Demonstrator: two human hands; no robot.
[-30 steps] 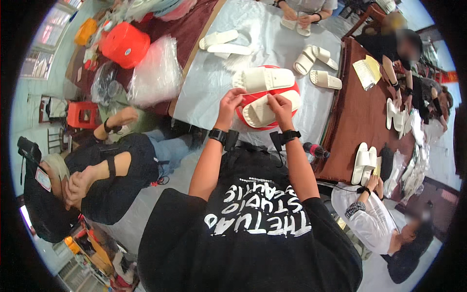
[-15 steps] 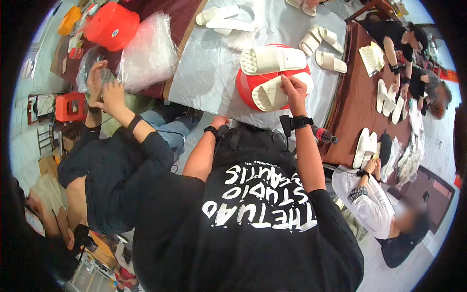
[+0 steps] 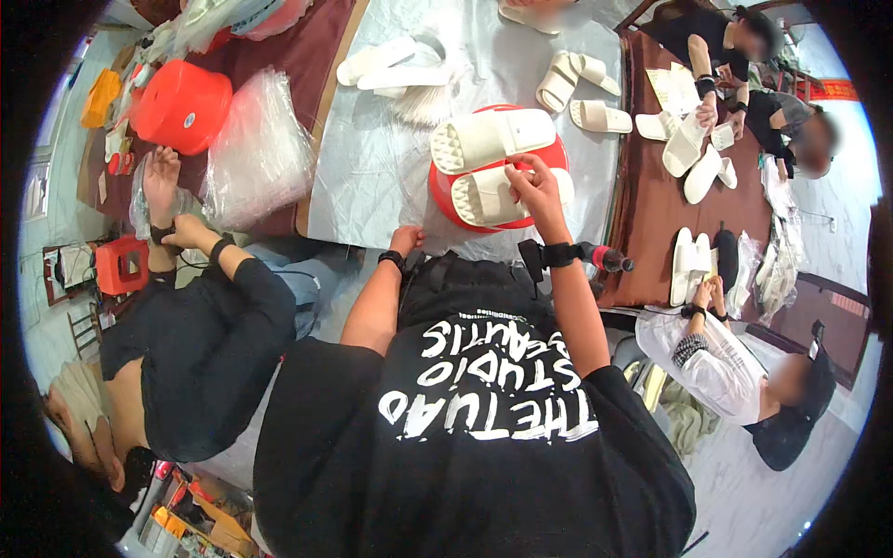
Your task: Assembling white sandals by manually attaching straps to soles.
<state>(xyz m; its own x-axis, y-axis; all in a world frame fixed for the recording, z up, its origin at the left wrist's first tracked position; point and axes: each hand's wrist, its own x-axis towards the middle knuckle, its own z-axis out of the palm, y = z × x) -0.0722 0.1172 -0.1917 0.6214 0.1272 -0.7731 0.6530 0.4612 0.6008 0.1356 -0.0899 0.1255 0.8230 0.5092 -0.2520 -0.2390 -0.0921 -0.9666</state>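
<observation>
Head view shows me the right hand bunched at the strap of the nearer cream slipper, its grip impossible to tell, and the left hand well apart by the worktop's near edge, its closure unclear too. That slipper lies beside the farther cream slipper on a round red stand toward that edge; other pale slippers lie near the right edge.

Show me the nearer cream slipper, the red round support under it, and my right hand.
Nearer cream slipper (image 3: 471, 201), head view, bumpy insole.
Red round support (image 3: 441, 193), head view, left edge.
Right hand (image 3: 539, 192), head view, back of the hand.
</observation>
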